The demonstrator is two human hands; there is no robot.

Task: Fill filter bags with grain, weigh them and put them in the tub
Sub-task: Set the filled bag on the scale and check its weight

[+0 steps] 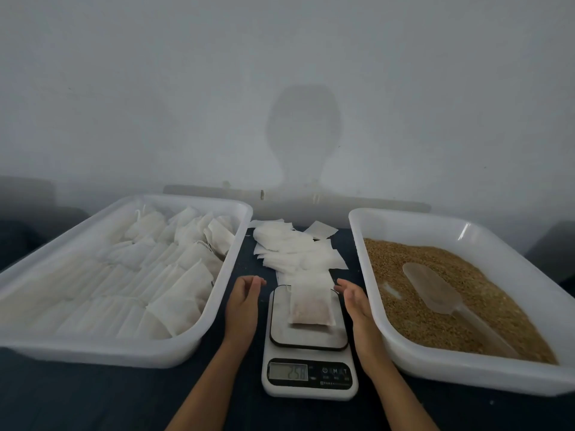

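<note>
A filled filter bag (311,304) lies flat on the platform of a small white kitchen scale (309,337), whose display shows digits. My left hand (244,301) hovers just left of the scale, fingers relaxed and holding nothing. My right hand (354,301) is on the scale's right side, fingers straight and empty. To the left stands a white tub (124,349) packed with several filled bags (174,275). A second white tub (466,373) on the right holds brown grain (413,318), with a clear plastic scoop (441,293) lying in it.
Behind the scale, a loose pile of empty filter bags (295,247) lies on the dark table (93,399). A pale wall rises directly behind the tubs, with a head shadow on it.
</note>
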